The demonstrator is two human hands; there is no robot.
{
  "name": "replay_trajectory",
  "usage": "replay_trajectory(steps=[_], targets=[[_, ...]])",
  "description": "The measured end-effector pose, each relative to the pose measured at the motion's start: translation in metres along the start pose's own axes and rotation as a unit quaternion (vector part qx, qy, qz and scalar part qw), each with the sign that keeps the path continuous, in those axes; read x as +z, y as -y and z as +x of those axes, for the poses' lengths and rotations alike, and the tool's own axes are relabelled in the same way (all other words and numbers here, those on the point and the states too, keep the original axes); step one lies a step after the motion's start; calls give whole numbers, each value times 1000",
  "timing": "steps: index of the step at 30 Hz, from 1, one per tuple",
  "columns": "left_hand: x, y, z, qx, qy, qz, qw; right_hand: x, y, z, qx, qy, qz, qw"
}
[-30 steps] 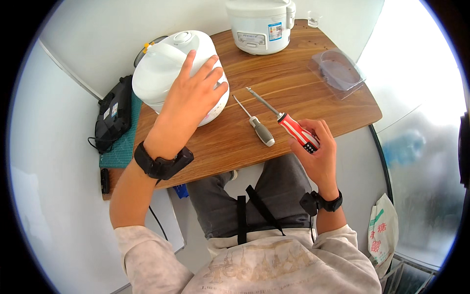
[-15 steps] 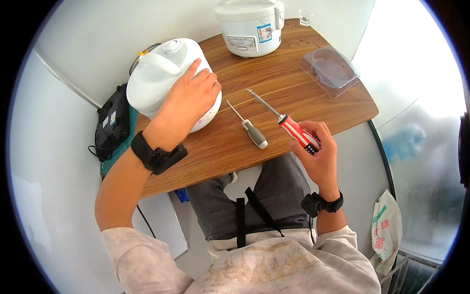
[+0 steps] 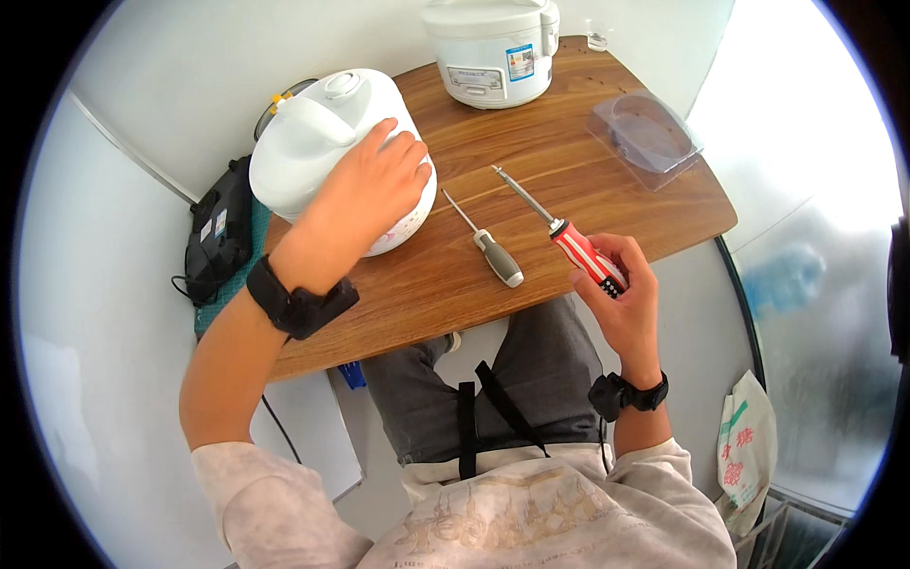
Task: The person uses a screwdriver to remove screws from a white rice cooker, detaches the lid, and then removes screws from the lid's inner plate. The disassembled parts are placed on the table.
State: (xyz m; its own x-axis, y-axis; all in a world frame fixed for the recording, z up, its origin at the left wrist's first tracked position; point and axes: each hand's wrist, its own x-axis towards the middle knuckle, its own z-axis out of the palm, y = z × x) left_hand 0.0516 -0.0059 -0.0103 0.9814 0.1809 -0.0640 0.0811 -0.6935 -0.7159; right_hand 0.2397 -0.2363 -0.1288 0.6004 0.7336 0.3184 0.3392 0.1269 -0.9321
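Observation:
A white rice cooker (image 3: 284,171) with a rounded lid and carry handle stands at the table's left side. My left hand (image 3: 374,185) lies over its front right edge, fingers stretched across lid and side; the thumb is hidden. Over the table's front edge, my right hand (image 3: 621,289) is closed around the red, white and black handle of a screwdriver (image 3: 573,245). Its metal shaft points up and left, away from me. Between the two hands lies another screwdriver (image 3: 498,258), with a grey and white handle and thin shaft, flat on the wood.
Another white rice cooker (image 3: 493,62) stands at the back of the wooden table (image 3: 474,152). A clear plastic tray (image 3: 649,142) and a small clear cup (image 3: 596,38) are at the right. A black case (image 3: 220,232) lies on a green mat (image 3: 258,228) at the left.
The view has shifted slightly, so everything sits a little further right. My right hand has moved slightly right with the red screwdriver. My left hand stays on the rice cooker.

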Motion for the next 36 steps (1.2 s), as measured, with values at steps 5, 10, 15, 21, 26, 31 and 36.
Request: replay_trajectory(steps=[5, 10, 15, 21, 26, 31, 36], targets=[[-13, 14, -2, 24, 11, -105, 994, -2, -4, -1, -3, 4, -8, 1000], [-3, 3, -15, 32, -61, -48, 996, -3, -5, 0, 12, 4, 8, 1000], [-10, -19, -27, 0, -124, -53, 991, -2, -12, 1, 21, 12, 3, 1000], [-27, -51, -10, -127, -2, -560, 819, -12, -20, 0, 53, -4, 15, 998], [47, -59, 43, -175, 38, -845, 504, -27, -15, 1, 62, -30, 11, 998], [83, -72, 108, -236, -2, -843, 483, -45, -15, -2, 66, -65, -3, 996], [72, -89, 154, -240, 70, -793, 555, -60, -25, -4, 73, -96, -47, 992]])
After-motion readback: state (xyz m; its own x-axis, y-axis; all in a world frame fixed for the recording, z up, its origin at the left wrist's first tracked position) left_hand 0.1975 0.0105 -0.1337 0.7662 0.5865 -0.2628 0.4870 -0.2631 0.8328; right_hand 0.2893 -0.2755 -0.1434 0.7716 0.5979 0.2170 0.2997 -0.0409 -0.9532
